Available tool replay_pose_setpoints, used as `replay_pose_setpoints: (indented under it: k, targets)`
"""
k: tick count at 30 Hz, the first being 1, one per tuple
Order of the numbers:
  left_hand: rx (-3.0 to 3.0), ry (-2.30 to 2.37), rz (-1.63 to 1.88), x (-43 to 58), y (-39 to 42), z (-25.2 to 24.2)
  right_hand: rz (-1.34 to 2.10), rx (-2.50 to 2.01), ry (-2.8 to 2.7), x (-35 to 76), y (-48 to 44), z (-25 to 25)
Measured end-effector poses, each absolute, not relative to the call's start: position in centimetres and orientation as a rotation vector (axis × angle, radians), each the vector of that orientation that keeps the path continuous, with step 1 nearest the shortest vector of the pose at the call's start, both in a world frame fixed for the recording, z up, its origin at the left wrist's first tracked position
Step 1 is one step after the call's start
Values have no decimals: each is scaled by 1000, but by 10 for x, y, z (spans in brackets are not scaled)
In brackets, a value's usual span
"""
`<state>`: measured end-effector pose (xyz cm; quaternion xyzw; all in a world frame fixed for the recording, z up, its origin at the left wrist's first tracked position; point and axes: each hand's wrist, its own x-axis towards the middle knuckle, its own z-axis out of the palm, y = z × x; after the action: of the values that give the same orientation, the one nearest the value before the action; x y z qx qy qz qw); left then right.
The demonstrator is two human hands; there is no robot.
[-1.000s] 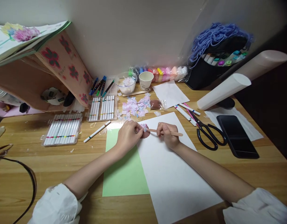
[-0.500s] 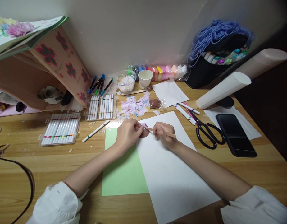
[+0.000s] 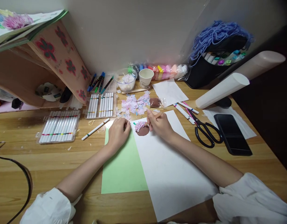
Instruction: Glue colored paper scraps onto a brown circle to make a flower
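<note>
1. White sheet (image 3: 171, 168) on the desk, its edge over the green sheet (image 3: 122, 168);
2. Right hand (image 3: 160, 123) just beside the lump, fingers clamped on a wooden stick (image 3: 157, 115);
3. Left hand (image 3: 118, 131) curled, knuckles up; whether it pinches anything, I cannot tell;
4. Brown clay lump (image 3: 142, 130), pink scraps on top, sits between both hands at the white sheet's top corner.

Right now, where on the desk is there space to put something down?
Bare wood lies left of the green sheet, in front of the marker case, and right of the white sheet, in front of the phone. Farther back is crowded: paper scraps, cup, scissors.
</note>
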<state>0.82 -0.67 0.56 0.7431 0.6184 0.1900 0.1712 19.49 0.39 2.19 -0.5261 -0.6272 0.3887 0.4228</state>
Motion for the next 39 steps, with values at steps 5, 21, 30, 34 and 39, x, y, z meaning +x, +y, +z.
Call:
replay_pose_setpoints:
  k: [5,21,30,34,39]
  targets:
    - [2137,1749,544,8,-7,4,814,-1384,-1718,183,11,31]
    - [2111,1733,577,6,-9,3,1010,-1279,-1343,217,-14,17]
    - [2045,1639,605,6,-12,5,1227,-1210,-819,240,-8,-13]
    - [1982,1627,626,6,-13,6,1189,-1185,-761,236,-10,-17]
    - [1952,1586,660,6,-13,5,1144,-1173,-702,229,-10,-17]
